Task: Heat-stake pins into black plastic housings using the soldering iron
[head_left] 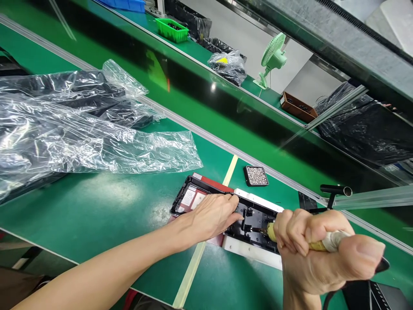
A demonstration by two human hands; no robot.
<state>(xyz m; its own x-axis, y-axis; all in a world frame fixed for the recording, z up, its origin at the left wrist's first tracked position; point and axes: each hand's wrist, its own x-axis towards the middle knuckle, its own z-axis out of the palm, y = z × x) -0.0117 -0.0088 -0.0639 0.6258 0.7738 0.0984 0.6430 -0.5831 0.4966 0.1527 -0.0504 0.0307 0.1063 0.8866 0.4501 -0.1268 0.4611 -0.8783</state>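
Observation:
My right hand (316, 245) is wrapped round an electric screwdriver (272, 231), its grip partly covered in yellow and whitish wrapping. The screwdriver's tip reaches down into a long black plastic housing (238, 228), near a small post inside it. My left hand (209, 215) bears on the housing, its fingers bent over the far edge and its thumb stretched inward. White blocks (254, 254) flank the housing on both long sides, and a reddish-brown board shows under its left end. My right hand hides the housing's right end.
A small black tray (256, 176) of tiny silver pieces, likely screws, sits beyond the housing. Clear plastic bags (97, 142) with dark contents cover the left of the green bench. A metal rail (193, 127) borders the green strip behind. At right stands a black tubular holder (335, 190).

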